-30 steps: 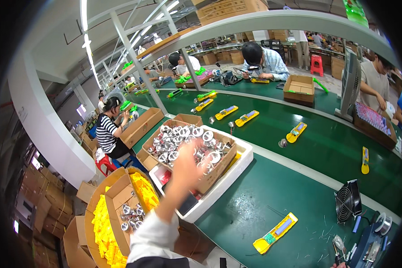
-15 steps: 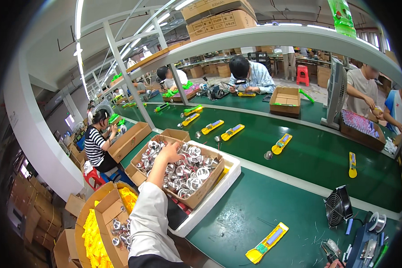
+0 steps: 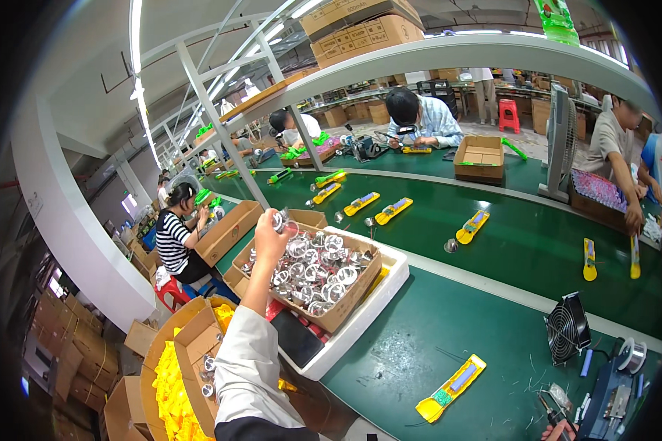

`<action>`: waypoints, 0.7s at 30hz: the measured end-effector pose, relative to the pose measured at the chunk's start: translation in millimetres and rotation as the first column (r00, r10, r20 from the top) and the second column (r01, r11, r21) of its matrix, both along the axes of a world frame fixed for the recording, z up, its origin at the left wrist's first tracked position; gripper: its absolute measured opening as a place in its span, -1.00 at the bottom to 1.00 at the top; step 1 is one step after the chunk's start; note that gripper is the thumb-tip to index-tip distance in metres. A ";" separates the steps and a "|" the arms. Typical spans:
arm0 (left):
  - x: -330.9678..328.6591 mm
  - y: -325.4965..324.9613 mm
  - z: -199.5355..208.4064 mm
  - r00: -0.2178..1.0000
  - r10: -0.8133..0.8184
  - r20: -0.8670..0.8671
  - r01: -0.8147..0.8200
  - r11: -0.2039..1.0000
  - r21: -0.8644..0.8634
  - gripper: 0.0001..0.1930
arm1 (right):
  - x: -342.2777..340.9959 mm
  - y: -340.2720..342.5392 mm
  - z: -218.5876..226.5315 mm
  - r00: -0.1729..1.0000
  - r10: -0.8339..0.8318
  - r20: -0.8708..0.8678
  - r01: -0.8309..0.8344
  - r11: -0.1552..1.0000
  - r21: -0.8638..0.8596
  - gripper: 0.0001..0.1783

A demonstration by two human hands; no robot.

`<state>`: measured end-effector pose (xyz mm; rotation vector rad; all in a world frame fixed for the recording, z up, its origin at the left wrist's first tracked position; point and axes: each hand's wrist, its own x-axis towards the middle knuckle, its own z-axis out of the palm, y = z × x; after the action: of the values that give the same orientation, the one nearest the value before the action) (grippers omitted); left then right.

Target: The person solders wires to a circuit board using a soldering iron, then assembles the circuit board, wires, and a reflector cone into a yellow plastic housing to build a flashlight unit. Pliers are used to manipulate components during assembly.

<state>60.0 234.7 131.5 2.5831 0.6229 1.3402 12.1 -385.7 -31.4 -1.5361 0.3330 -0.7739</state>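
My left hand [image 3: 271, 237] is raised over a cardboard box [image 3: 346, 305] of shiny silver reflector cups [image 3: 312, 268]. Its fingers are closed on one reflector cup [image 3: 278, 220], partly hidden by them. At the lower right edge, my right hand [image 3: 560, 431] is only partly visible, closed around a dark pen-shaped tool that looks like a soldering iron [image 3: 549, 409]. Between the hands, on the green bench, lies an open yellow casing [image 3: 430, 409] with a lilac battery cell [image 3: 463, 378] and a small green circuit board [image 3: 441, 398].
A white foam tray [image 3: 390, 283] holds the box. Behind it, a green conveyor belt [image 3: 419, 239] carries several yellow casings. A black fan [image 3: 568, 331] and solder spool [image 3: 632, 356] stand at right. Yellow parts [image 3: 173, 389] fill a carton at lower left. Co-workers sit around the line.
My left hand has come up out of the box with a reflector cup. The view has shifted slightly. A co-worker at far right has reached down to a yellow casing on the belt.
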 end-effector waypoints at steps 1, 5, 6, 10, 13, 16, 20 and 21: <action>-3.7 -11.6 9.1 0.998 -0.022 0.062 0.020 0.999 0.032 -0.63 | -0.9 -0.7 -1.5 1.000 0.001 -0.003 -0.001 1.000 0.010 -0.78; -18.1 -73.0 27.7 0.983 -0.133 0.127 0.120 0.987 0.102 -0.64 | -2.2 2.0 3.0 1.000 -0.007 0.013 0.007 1.000 -0.017 -0.76; -23.2 -93.8 29.3 0.980 -0.169 0.100 0.156 0.980 0.122 -0.64 | -2.9 3.4 4.5 1.000 -0.003 0.010 0.004 1.000 -0.014 -0.76; -34.8 -197.3 11.9 0.915 -0.399 -0.057 0.382 0.904 -0.191 -0.66 | -2.5 -1.8 5.8 0.999 -0.035 0.031 0.036 0.999 -0.016 -0.77; -41.0 -222.9 -41.2 0.778 -0.604 -0.173 0.551 0.788 -0.275 -0.64 | -2.5 -3.3 5.6 0.998 -0.025 0.052 0.026 0.999 -0.035 -0.78; -36.3 -229.8 -95.7 0.639 -0.676 -0.368 0.525 0.732 -0.434 -0.60 | -3.4 -3.2 5.6 0.999 -0.029 0.031 0.030 0.999 -0.026 -0.78; -16.6 -208.5 -137.9 0.498 -0.680 -0.538 0.607 0.717 -0.343 -0.51 | -2.7 -14.4 -25.0 0.998 -0.066 -0.004 0.066 0.991 0.119 -0.79; -15.0 -204.9 -137.6 0.524 -0.668 -0.528 0.627 0.722 -0.292 -0.44 | -1.5 -6.1 -16.2 0.995 -0.099 0.019 0.095 0.985 0.141 -0.81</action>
<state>45.0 29.8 -6.0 2.7136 -0.2751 0.2248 10.6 -391.7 -47.6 -1.3850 0.4363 -0.8286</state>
